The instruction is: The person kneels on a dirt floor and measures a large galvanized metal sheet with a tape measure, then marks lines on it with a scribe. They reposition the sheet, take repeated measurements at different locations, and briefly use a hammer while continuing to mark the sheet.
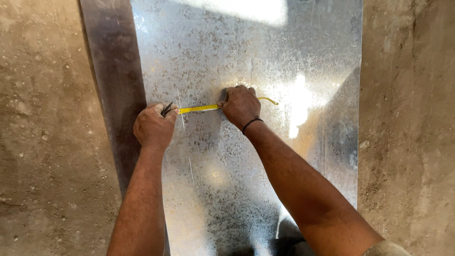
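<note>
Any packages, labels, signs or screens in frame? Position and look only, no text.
None in view: no package, label, sign or screen.
Nearest to one is a yellow measuring tape, a narrow strip stretched between the left hand and the right hand on the galvanised metal sheet.

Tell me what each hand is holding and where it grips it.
The left hand holds a dark pointed tool and one end of the yellow tape measure. The right hand pins the tape farther along against the metal sheet.
</note>
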